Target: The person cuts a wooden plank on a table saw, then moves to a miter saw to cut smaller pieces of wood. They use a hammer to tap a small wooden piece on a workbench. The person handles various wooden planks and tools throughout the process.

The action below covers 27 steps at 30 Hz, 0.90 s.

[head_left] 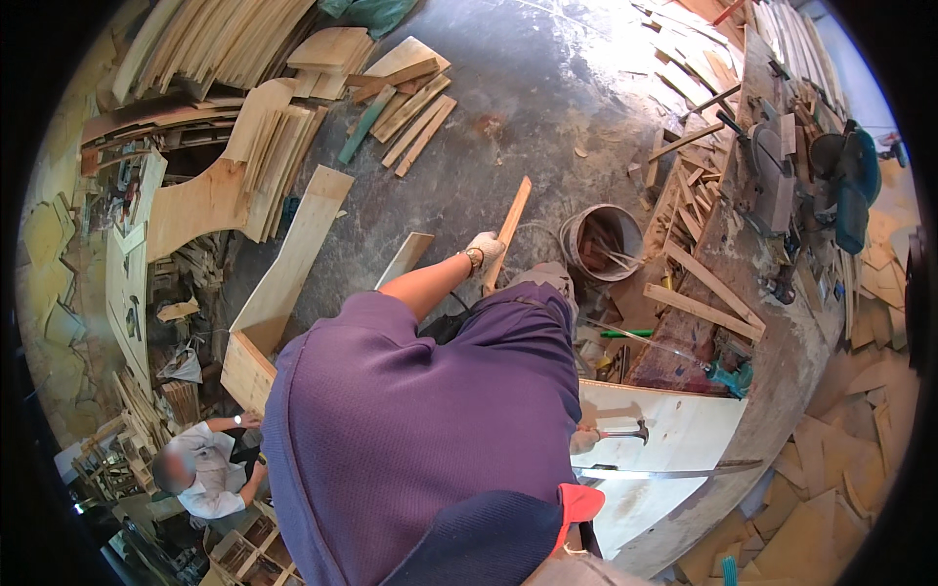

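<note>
My left hand [483, 248], in a white knitted glove, is closed around a narrow wooden strip [512, 213] that slants up and away from me. The strip's lower end passes close to my leg. Beside my right hip, my right hand [584, 439] grips a hammer [625, 433] by its handle, the metal head pointing right over a pale board [660, 415]. My purple shirt hides most of the right arm. Left of my gloved hand, another pale wooden piece [405, 257] leans near my forearm.
A bucket [625, 217] of wood offcuts stands right of the strip. Along the right runs a workbench [718, 259] with power tools [855, 186]. Stacked curved boards [200, 200] fill the left. Another person [210, 469] works at lower left. Loose slats [415, 107] lie on the floor.
</note>
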Tool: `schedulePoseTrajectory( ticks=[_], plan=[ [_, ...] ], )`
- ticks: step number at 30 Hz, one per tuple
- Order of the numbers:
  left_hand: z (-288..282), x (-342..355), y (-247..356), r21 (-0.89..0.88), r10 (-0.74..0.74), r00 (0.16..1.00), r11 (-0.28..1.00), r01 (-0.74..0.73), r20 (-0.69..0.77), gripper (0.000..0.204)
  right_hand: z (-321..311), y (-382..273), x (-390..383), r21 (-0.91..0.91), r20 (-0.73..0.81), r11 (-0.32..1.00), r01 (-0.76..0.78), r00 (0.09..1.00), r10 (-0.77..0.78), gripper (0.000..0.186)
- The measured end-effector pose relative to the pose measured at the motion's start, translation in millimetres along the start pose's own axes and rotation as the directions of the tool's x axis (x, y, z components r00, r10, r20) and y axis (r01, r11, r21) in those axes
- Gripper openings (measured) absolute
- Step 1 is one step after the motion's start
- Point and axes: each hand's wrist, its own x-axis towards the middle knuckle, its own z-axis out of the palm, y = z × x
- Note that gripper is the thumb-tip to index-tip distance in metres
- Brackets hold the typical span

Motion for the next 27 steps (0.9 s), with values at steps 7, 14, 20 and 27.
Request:
schedulePoseTrajectory(
  ticks=[7, 14, 20, 27],
  plan=[
    [12, 3, -27, -0.296, -0.206, 0.924, 0.905, 0.305, 0.322, 0.036, -2, -1, 1, 0.015, 0.05, 0.998, -0.067, 0.997, 0.066, 0.054],
    [-33, 45, -34, 0.314, 0.002, 1.0, 0.949, -0.002, -0.002, 0.034, -6, 0, 2, 0.035, 0.081, 0.993, -0.112, 0.991, 0.109, 0.052],
    [-142, 70, -17, 0.738, 0.278, 0.92, 0.675, 0.017, -0.275, 0.033, -13, 3, 3, 0.07, 0.09, 0.985, -0.155, 0.985, 0.149, 0.05],
    [-142, 74, 17, 0.787, 0.372, 0.854, 0.613, 0.068, -0.364, 0.039, -24, 9, 11, 0.203, 0.109, 0.964, -0.171, 0.982, 0.151, 0.046]
  ],
)
